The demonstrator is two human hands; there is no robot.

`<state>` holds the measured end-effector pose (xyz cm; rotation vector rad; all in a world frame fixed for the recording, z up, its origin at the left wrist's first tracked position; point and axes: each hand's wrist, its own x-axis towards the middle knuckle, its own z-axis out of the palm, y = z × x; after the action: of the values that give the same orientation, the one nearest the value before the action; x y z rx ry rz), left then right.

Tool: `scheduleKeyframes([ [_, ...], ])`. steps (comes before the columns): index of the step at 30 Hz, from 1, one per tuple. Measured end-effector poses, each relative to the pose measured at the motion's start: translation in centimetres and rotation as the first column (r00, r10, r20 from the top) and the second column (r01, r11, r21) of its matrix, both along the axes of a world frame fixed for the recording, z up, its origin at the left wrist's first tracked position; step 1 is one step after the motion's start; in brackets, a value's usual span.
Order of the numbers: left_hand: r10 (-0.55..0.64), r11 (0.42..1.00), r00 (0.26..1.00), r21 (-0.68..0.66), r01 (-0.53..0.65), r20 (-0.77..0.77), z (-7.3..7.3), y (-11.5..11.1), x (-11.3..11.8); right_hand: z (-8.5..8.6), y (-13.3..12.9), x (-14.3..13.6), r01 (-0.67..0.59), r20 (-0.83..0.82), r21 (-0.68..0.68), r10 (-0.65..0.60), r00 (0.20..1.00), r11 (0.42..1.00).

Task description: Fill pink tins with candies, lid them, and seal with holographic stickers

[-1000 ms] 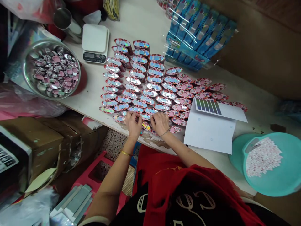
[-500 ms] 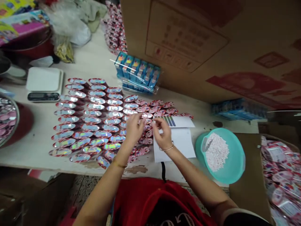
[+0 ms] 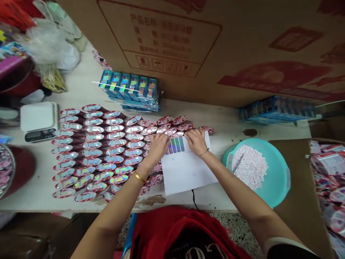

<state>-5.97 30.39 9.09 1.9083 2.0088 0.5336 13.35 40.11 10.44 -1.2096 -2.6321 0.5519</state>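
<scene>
A white sticker sheet [image 3: 178, 144] with several shiny rainbow strips lies across the top of a stack of white paper [image 3: 183, 172]. My left hand [image 3: 159, 146] is curled at the sheet's left edge, beside the strips. At its upper right part my right hand [image 3: 197, 142] is closed, with the fingers bent over the far edge. Fingertips of both hands are partly hidden. Close by on the left stand rows of shiny red-and-silver oval-topped packs [image 3: 114, 144], some reaching behind my hands.
A turquoise basin [image 3: 280, 172] of small pale pieces stands right, with a large carton [image 3: 167, 46] behind. Blue boxes in clear wrap [image 3: 129, 90], a white scale [image 3: 37, 117] and a red bucket [image 3: 25, 169] are on the table. A carton of packs [image 3: 331, 180] is at far right.
My hands have moved from the packs onto the sticker sheet, with my right hand shifting right. The view has turned, so the table's contents sit differently in the picture.
</scene>
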Motion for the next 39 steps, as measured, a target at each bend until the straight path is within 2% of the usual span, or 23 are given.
scheduleKeyframes([
  [4, -0.024, 0.996, 0.999, 0.081, 0.026, -0.025, 1.4, 0.9, 1.0, 1.4, 0.1, -1.1, -0.024, -0.020, -0.074, 0.023, 1.000, 0.997],
  [8, -0.022, 0.991, 1.000, 0.134, 0.020, 0.011, 1.8, 1.3, 2.6, 1.7, 0.2, -1.8, 0.019, -0.039, -0.157, -0.025, 0.999, 0.987],
  [12, -0.041, 0.988, 0.998, 0.154, 0.035, 0.038, 1.9, -0.3, 3.6, 0.9, 0.7, -1.5, 0.060, -0.035, -0.207, -0.069, 0.997, 0.976],
  [15, -0.130, 0.978, 0.980, 0.183, 0.102, 0.150, 2.6, -2.5, 4.0, 0.2, 1.2, -1.0, 0.092, -0.014, -0.177, -0.096, 0.995, 0.980],
  [17, -0.123, 0.969, 0.948, 0.241, 0.052, 0.292, 3.1, -3.3, 3.8, 0.0, 1.4, -0.6, 0.107, -0.005, -0.150, -0.109, 0.994, 0.983],
  [19, -0.019, 0.957, 0.925, 0.274, -0.092, 0.379, 3.4, -3.0, 3.4, 0.1, 1.4, -0.3, 0.093, -0.006, -0.143, -0.094, 0.996, 0.985],
  [20, 0.041, 0.953, 0.926, 0.264, -0.149, 0.374, 3.4, -2.5, 3.1, 0.2, 1.3, -0.3, 0.074, -0.011, -0.145, -0.077, 0.997, 0.987],
  [22, 0.103, 0.969, 0.959, 0.190, -0.157, 0.266, 3.1, -1.1, 2.8, 0.7, 1.0, -0.4, 0.027, -0.031, -0.155, -0.032, 0.999, 0.988],
  [26, 0.025, 0.999, 1.000, 0.023, -0.025, 0.000, 1.8, 0.5, 3.0, 1.2, 0.7, -0.5, 0.003, -0.056, -0.178, -0.013, 0.998, 0.984],
  [30, -0.065, 0.997, 0.997, 0.038, 0.066, -0.029, 0.8, -1.1, 4.1, 0.4, 0.8, -0.3, 0.017, -0.061, -0.205, -0.030, 0.998, 0.979],
  [33, -0.097, 0.994, 0.991, 0.062, 0.091, 0.093, 1.0, -3.1, 4.8, -0.7, 0.9, 0.4, 0.012, -0.040, -0.175, -0.019, 0.999, 0.984],
  [35, -0.026, 0.996, 0.958, 0.088, 0.001, 0.285, 1.6, -4.3, 5.0, -1.3, 0.9, 1.0, 0.000, -0.003, -0.136, -0.001, 1.000, 0.991],
  [36, 0.060, 0.989, 0.913, 0.098, -0.108, 0.404, 2.0, -4.7, 4.9, -1.5, 0.8, 1.2, 0.000, 0.008, -0.122, 0.001, 1.000, 0.992],
  [37, 0.163, 0.965, 0.835, 0.093, -0.247, 0.526, 2.4, -5.1, 4.6, -1.6, 0.7, 1.3, 0.001, 0.002, -0.118, -0.001, 1.000, 0.993],
  [39, 0.348, 0.854, 0.600, 0.020, -0.519, 0.720, 3.3, -5.5, 3.7, -1.2, 0.2, 1.0, 0.011, -0.092, -0.132, -0.023, 0.996, 0.991],
])
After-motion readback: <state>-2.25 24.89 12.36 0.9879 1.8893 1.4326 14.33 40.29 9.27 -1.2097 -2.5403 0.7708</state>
